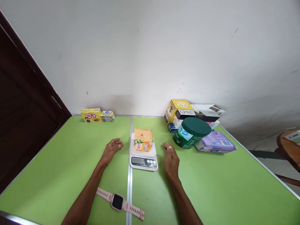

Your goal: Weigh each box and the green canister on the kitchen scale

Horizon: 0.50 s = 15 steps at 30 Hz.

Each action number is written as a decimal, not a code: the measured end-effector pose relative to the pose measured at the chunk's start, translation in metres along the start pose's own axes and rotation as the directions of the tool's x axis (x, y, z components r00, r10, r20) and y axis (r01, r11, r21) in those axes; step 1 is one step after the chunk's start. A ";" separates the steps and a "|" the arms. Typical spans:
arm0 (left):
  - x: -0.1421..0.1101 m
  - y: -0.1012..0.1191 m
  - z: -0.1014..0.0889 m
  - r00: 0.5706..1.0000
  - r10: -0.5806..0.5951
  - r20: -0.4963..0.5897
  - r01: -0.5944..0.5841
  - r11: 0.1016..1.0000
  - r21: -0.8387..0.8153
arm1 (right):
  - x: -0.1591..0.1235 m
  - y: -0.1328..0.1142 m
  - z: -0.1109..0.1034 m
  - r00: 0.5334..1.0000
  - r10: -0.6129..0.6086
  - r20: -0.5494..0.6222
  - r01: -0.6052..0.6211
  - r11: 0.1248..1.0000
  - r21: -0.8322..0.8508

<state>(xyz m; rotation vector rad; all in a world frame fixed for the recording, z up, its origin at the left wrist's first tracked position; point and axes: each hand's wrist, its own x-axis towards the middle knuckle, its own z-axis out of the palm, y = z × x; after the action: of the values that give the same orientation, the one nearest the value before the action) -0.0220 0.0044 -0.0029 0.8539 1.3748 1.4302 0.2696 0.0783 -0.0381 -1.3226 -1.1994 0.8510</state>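
Centrally, on the green counter (pixel 70 162): one white kitchen scale (pixel 143 156) with an orange-and-yellow carton pack (pixel 143 139) resting on its platform, display side toward the person; left hand (pixel 112 150) lying on the counter just left of the scale, palm turned partly up, grip wide and holding nothing, fingertips near but apart from the scale's edge; right hand (pixel 171 159) set on the counter just right of the scale, fingers loosely curled, grip wide and holding nothing, likewise clear of the scale; pink wristwatch (pixel 119 202) laid flat near the front edge, strap stretched out, between the two forearms; yellow box (pixel 91 115) and small blue-and-white box (pixel 107 116) side by side at the far left by the wall; stack of boxes (pixel 192 113) at the far right, with a green-lidded tin (pixel 191 132) lying tilted before it; purple packet (pixel 217 142) just beside the tin.
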 end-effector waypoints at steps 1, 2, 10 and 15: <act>-0.001 0.000 0.001 1.000 0.001 -0.005 -0.001 1.000 0.015 | -0.002 -0.003 -0.001 1.000 -0.002 -0.003 0.002 1.000 0.003; -0.002 -0.001 0.003 1.000 0.002 -0.014 -0.001 0.999 0.037 | -0.004 -0.008 -0.002 1.000 -0.010 -0.007 0.010 1.000 0.007; -0.037 0.019 0.076 0.927 0.369 -0.070 -0.286 0.815 0.504 | -0.038 -0.056 0.010 0.974 -0.220 0.043 0.215 0.971 0.107; -0.029 0.037 0.118 0.931 0.364 0.015 -0.306 0.760 0.574 | -0.046 -0.070 0.025 0.984 -0.139 0.109 0.109 0.964 0.243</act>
<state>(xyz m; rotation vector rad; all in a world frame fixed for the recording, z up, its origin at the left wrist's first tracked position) 0.0914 0.0185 0.0515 1.5002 1.8390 1.3415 0.2237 0.0322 0.0197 -1.0033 -1.2233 0.9650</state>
